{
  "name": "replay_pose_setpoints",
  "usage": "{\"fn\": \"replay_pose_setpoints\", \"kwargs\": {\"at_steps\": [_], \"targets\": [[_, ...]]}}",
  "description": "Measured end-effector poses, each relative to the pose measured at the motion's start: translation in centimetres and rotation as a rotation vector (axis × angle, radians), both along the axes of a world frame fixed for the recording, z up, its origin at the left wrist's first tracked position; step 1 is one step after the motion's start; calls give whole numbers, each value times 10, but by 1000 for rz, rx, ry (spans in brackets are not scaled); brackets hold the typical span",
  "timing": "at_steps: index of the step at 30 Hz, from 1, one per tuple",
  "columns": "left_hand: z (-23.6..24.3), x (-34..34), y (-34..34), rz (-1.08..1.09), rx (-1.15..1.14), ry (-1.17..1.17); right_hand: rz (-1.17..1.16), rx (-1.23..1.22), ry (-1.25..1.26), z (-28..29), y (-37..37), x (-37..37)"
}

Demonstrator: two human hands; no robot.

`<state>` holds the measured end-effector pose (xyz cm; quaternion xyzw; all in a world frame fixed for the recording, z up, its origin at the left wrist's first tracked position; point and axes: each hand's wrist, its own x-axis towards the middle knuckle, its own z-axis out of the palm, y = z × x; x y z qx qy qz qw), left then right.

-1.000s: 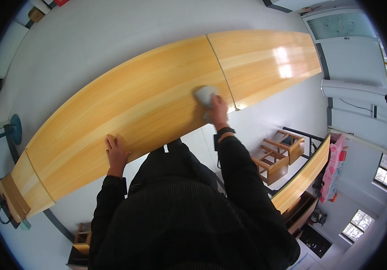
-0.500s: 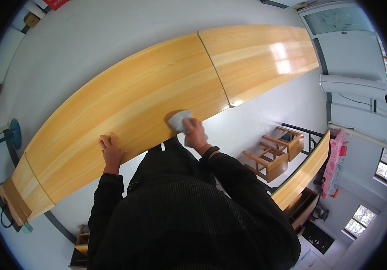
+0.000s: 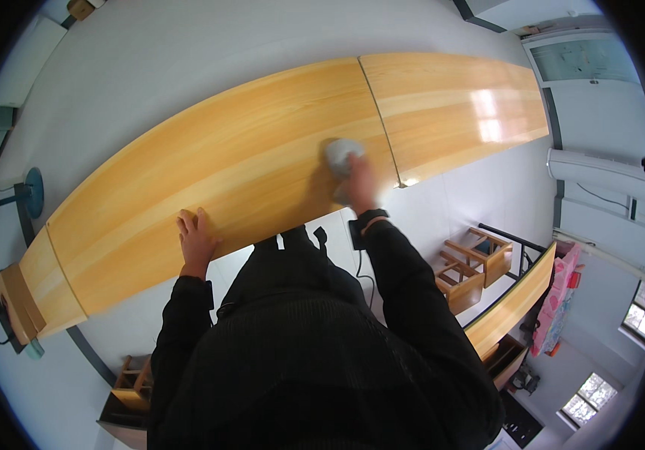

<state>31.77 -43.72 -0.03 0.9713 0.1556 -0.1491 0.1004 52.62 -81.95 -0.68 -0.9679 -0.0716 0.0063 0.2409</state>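
Observation:
A long row of light wooden tables (image 3: 262, 127) stretches across in front of me. Bunched under my right hand (image 3: 361, 184) is a grey cloth (image 3: 345, 156), pressed on the tabletop a little left of the seam between two tables. That hand is slightly blurred, with its fingers closed over the cloth. My left hand (image 3: 198, 238) rests near the table's front edge, fingers spread on the wood and nothing in them.
Wooden stools (image 3: 466, 279) stand on the floor to the right, beside another wooden table (image 3: 514, 304). A flattened brown cardboard piece (image 3: 19, 300) lies on the table row's left end. A blue fan (image 3: 31, 193) stands at far left. A dark cable (image 3: 367, 279) hangs near my right forearm.
My right hand has slid the cloth farther from me and to the right across the tabletop. The left hand stays resting on the table; the whole view has shifted slightly.

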Motion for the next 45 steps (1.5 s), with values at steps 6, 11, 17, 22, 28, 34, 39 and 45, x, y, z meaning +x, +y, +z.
{"fn": "replay_pose_setpoints", "kwargs": {"at_steps": [6,11,17,22,28,34,39,45], "targets": [[8,6,-2,26,13,46,847,157,157,23,148,-93],[18,4,4,1,-23,32,1129,26,197,39,154,-106],[12,-13,33,35,-30,82,692,30,49,19,24,-33],[0,-25,61,191,-13,45,-217,-58,41,-2,-5,39],[15,-16,60,228,-10,101,213,89,-8,-6,150,12],[15,-15,60,210,-7,101,874,-32,223,21,256,-95],[-6,-22,63,166,79,66,1143,-14,207,35,249,-102],[15,-15,62,167,27,96,574,136,-159,-8,187,15]]}}
